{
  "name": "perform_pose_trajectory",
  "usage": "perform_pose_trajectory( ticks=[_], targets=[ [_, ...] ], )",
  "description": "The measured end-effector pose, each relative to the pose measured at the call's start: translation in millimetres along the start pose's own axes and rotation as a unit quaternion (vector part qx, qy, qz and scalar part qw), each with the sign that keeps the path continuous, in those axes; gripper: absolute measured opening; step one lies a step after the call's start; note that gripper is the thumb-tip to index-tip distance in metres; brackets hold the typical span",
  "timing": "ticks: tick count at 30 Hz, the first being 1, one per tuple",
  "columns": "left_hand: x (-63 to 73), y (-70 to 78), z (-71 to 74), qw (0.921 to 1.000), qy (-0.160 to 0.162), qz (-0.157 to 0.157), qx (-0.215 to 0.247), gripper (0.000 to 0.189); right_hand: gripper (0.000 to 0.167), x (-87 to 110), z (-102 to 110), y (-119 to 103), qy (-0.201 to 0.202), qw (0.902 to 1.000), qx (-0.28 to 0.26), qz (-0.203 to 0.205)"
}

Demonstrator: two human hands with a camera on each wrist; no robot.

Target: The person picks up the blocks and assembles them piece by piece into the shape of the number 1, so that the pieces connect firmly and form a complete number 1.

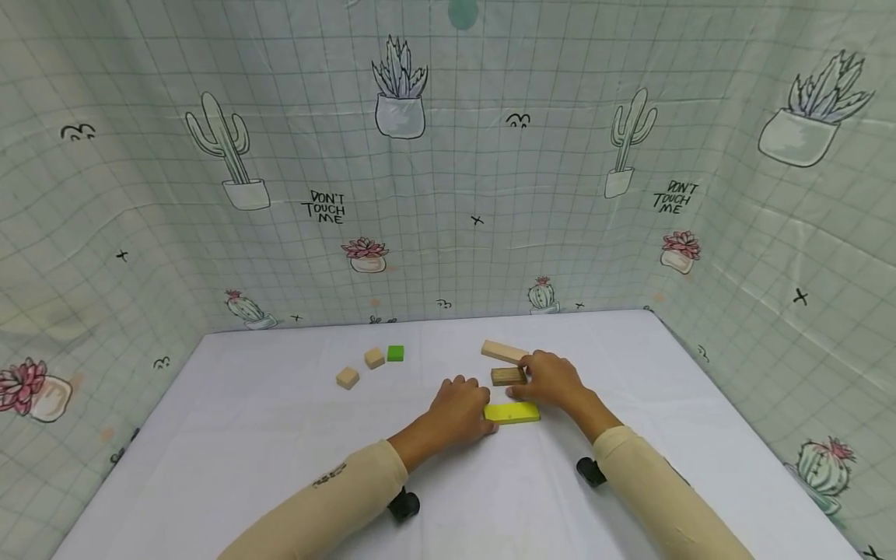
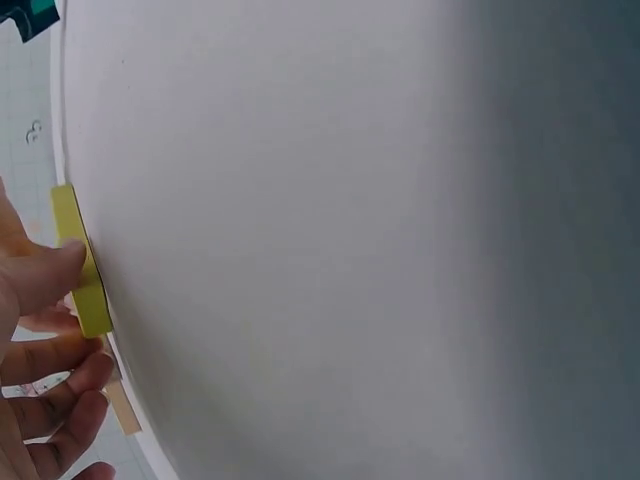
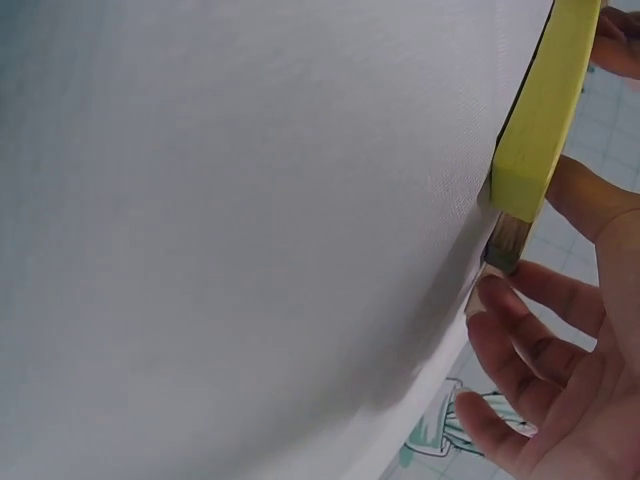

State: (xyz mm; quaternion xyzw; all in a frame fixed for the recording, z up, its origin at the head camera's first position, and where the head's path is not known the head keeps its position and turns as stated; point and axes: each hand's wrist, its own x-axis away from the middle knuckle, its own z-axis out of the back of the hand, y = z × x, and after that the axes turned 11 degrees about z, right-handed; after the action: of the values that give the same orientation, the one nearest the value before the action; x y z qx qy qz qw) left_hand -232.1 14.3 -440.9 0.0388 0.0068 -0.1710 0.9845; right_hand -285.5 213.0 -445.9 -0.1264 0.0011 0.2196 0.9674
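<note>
My left hand point(image 1: 458, 412) grips the left end of a long yellow block point(image 1: 514, 413); in the left wrist view its thumb lies against the block's near face and the other fingers curl past the end. Just beyond it lies a short dark-brown wooden block point(image 1: 507, 376). My right hand point(image 1: 553, 379) holds that brown block by its right end, thumb on the near side and fingers on the far side. Behind them, a long pale wooden block point(image 1: 505, 351) lies slightly askew, its right end close to the right hand's fingers. The right wrist view shows the yellow block point(image 3: 545, 110) in front of the brown one.
Further left on the white-covered table point(image 1: 280, 435) lie two small pale wooden cubes, a nearer cube point(image 1: 347, 378) and a farther cube point(image 1: 374, 358), beside a green square block point(image 1: 395, 353). A cactus-print cloth point(image 1: 434, 179) hangs behind and at both sides.
</note>
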Motion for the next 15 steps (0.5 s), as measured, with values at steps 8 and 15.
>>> perform_pose_trajectory(
  ticks=[8,15],
  targets=[
    [-0.4,-1.1,2.1,1.0,-0.007,-0.004,-0.003,0.037,0.049,1.0,-0.3,-0.7,0.001,1.0,-0.003,-0.005],
    [0.2,-2.1,1.6,0.9999,-0.013,0.004,-0.003,0.036,0.047,3.0,-1.4,-1.7,-0.002,1.0,-0.004,-0.003]
  ],
)
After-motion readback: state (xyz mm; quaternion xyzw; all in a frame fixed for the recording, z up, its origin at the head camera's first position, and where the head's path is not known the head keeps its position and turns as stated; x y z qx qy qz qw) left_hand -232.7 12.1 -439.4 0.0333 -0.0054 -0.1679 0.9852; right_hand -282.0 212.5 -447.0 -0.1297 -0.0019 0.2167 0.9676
